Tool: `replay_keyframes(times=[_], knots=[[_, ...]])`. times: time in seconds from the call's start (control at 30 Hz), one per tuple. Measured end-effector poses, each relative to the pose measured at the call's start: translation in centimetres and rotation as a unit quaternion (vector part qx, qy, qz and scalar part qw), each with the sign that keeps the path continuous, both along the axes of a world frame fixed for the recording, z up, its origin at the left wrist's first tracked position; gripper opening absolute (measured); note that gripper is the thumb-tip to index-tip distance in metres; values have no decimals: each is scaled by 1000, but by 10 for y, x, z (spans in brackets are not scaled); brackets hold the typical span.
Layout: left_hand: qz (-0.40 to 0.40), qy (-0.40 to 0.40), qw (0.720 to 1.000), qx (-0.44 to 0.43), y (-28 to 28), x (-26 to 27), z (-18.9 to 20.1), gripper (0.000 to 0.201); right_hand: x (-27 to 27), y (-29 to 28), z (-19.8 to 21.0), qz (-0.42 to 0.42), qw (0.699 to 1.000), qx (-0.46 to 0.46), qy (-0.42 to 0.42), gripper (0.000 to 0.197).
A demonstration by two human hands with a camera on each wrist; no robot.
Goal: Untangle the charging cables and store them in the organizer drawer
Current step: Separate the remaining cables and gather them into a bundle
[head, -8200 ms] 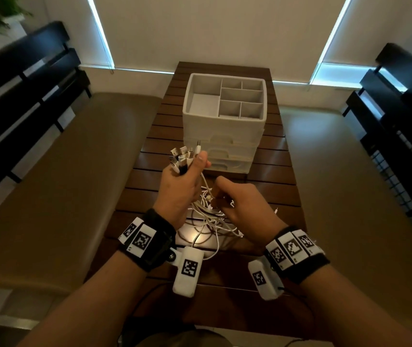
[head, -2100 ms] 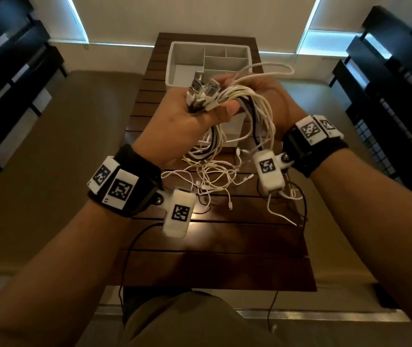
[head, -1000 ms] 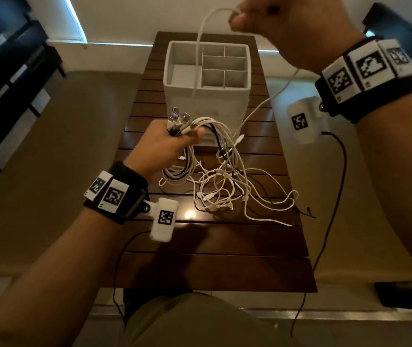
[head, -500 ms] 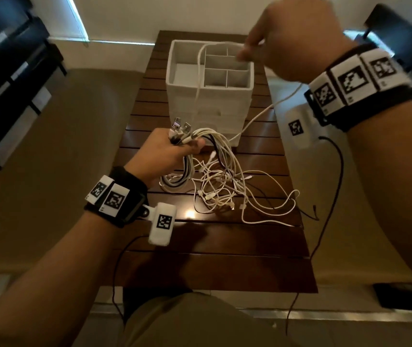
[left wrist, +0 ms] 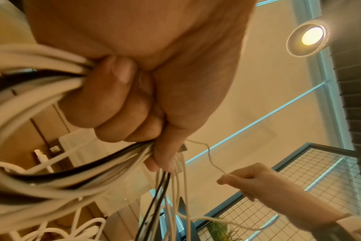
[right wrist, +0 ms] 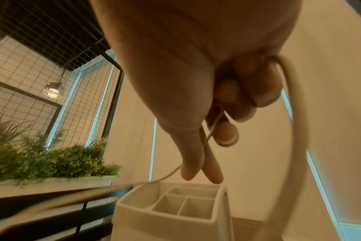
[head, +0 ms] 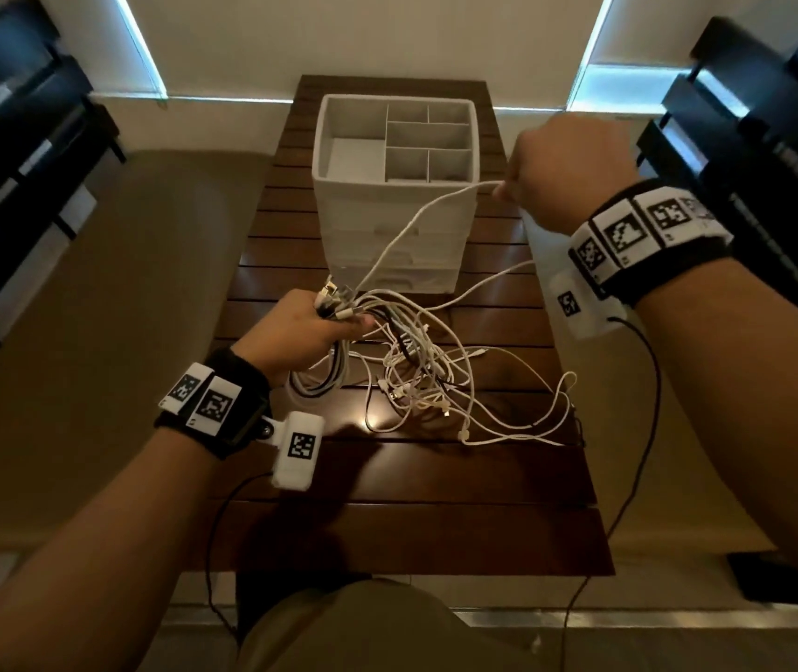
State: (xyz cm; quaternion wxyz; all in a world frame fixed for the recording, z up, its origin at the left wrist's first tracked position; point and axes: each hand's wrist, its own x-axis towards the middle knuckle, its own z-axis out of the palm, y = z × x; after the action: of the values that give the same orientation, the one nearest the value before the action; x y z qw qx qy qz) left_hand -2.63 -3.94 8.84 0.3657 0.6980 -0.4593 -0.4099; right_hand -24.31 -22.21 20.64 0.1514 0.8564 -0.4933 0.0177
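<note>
My left hand (head: 300,327) grips a bundle of cable ends (head: 336,303) just above the wooden table (head: 435,477), plugs sticking up from the fist; the left wrist view shows the fingers (left wrist: 118,117) wrapped round white and black cords. A tangle of white cables (head: 435,380) lies on the table to its right. My right hand (head: 547,172) is raised beside the right rim of the white organizer (head: 394,186) and pinches one white cable (head: 416,225) that runs taut down to the bundle. The organizer's front drawers (head: 397,264) appear closed.
Cushioned benches (head: 96,308) flank the table on both sides, with dark slatted backs (head: 9,138) behind them. A planter with green plants (right wrist: 41,156) shows in the right wrist view. Wrist camera leads hang below both arms.
My right hand came down from high above the organizer to its right rim, still pulling the one white cable. My left hand stayed in place with the bundle.
</note>
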Motion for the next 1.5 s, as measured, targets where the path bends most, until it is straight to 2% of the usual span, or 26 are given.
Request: replay_keyframes(times=[0.07, 0.13, 0.27, 0.37, 0.43, 0.5, 0.6, 0.67, 0.73, 0.77, 0.8, 0.87, 0.97, 1.03, 1.13, 1.23, 1.37, 1.5], knots=[[9, -12, 1000, 24, 0, 9, -14, 14, -5, -5, 10, -6, 1000, -11, -13, 43], [20, -18, 999, 47, 0, 17, -27, 18, -8, -3, 19, -7, 1000, -7, -1, 54], [34, -13, 997, 71, 1, 22, -42, 18, -3, 10, 30, 13, 999, -17, -26, 62], [41, 13, 995, 87, 1, 25, -48, 19, -1, 16, 30, 55, 989, 8, -137, 58], [52, 23, 995, 87, 2, 29, -51, 21, -2, 18, 29, 105, 968, 56, -222, 45], [59, 27, 995, 74, 3, 32, -53, 20, -2, 21, 34, 142, 951, 64, -267, 36], [54, 21, 997, 51, 0, 32, -52, 16, 0, 26, 43, 169, 932, 42, -318, 49], [50, 18, 998, 47, -2, 29, -52, 13, 2, 30, 45, 133, 952, 45, -274, 70], [53, 17, 997, 56, -2, 29, -57, 15, 5, 32, 41, 51, 986, 41, -155, 84], [56, 20, 996, 64, -1, 29, -61, 17, 5, 32, 41, 32, 991, 32, -126, 83], [57, 21, 996, 71, 0, 29, -64, 18, 4, 31, 43, 30, 990, 22, -137, 77], [58, 20, 995, 81, 3, 31, -70, 22, 0, 24, 51, 65, 972, 27, -222, 58], [67, 32, 994, 86, 5, 31, -73, 23, -8, 21, 63, 131, 935, 120, -307, 20], [69, 29, 993, 86, 4, 32, -73, 21, -8, 22, 64, 147, 941, 133, -275, 11], [70, 16, 993, 98, 4, 31, -72, 24, -1, 23, 56, 146, 958, 101, -225, 16], [51, -1, 995, 80, 4, 28, -67, 32, 5, 23, 38, 118, 972, 116, -168, 16], [-27, -36, 998, 37, 8, 18, -39, 22, 4, 25, 0, 37, 991, 129, -5, 24], [-109, -71, 991, 20, 10, 1, -5, 11, 5, 27, -41, 34, 990, 117, 70, 31]])
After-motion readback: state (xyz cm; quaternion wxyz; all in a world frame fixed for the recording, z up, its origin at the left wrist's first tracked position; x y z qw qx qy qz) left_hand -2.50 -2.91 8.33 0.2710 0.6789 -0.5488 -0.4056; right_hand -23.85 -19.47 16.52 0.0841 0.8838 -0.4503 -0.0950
